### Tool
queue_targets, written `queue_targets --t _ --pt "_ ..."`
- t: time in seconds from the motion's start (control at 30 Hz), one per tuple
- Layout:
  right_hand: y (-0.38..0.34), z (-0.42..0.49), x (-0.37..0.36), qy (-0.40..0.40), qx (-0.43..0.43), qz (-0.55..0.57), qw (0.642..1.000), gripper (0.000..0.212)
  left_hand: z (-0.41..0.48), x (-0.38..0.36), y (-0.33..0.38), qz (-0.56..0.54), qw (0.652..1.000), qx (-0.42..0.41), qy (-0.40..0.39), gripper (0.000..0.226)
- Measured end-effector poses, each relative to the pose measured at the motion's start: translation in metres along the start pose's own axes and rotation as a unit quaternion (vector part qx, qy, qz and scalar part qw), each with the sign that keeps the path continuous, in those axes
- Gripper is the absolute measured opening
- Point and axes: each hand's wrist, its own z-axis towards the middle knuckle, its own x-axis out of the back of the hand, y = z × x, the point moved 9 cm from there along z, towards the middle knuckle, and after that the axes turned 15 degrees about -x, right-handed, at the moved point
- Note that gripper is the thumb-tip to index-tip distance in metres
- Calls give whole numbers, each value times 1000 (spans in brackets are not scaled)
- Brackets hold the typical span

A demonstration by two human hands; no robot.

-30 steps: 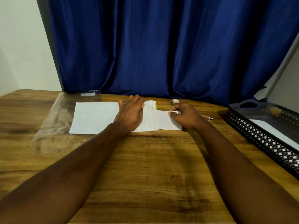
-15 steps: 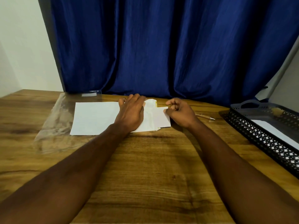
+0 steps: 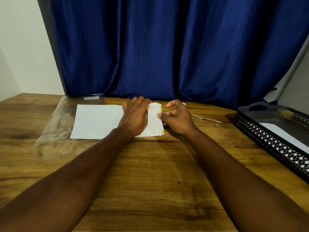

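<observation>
A white envelope (image 3: 98,121) lies flat on the wooden table (image 3: 150,173), its open end with a yellow strip (image 3: 160,108) facing right. My left hand (image 3: 135,116) rests palm down on the envelope's right part, fingers straight. My right hand (image 3: 177,118) sits at the open end with its fingers curled, and the thumb tip touches the envelope's right edge. Nothing shows between the thumb and fingers. Whatever went into the envelope is hidden inside it.
A clear plastic sleeve (image 3: 50,131) lies under and left of the envelope. A pen (image 3: 206,118) lies just right of my right hand. A black mesh tray (image 3: 274,136) holding white paper (image 3: 287,136) stands at the right edge. A blue curtain (image 3: 167,47) hangs behind the table.
The white sheet that stuck out to the right has slid left into the envelope. My right hand followed it left to the envelope's mouth. My left hand stayed in place.
</observation>
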Motion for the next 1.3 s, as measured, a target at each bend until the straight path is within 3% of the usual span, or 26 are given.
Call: queue_targets --t 0.2,0.53,0.73,0.93,1.13,1.3 --pt "8 -4 -13 -38 -51 45 997 37 0 -1 1 -5 1000 -13 8 33" --pt "10 7 -5 -51 -52 -10 997 49 0 3 -1 -39 998 -5 42 29" --pt "14 0 -15 -126 -80 28 988 51 1 4 2 -64 997 -2 54 29" --pt "14 0 -18 -109 -86 97 986 53 1 3 0 -76 996 10 53 31" --pt "20 8 -24 -89 -77 83 990 53 1 1 1 -78 996 10 51 36" --pt "17 6 -30 -180 -75 84 977 58 1 2 0 -81 995 16 59 34"
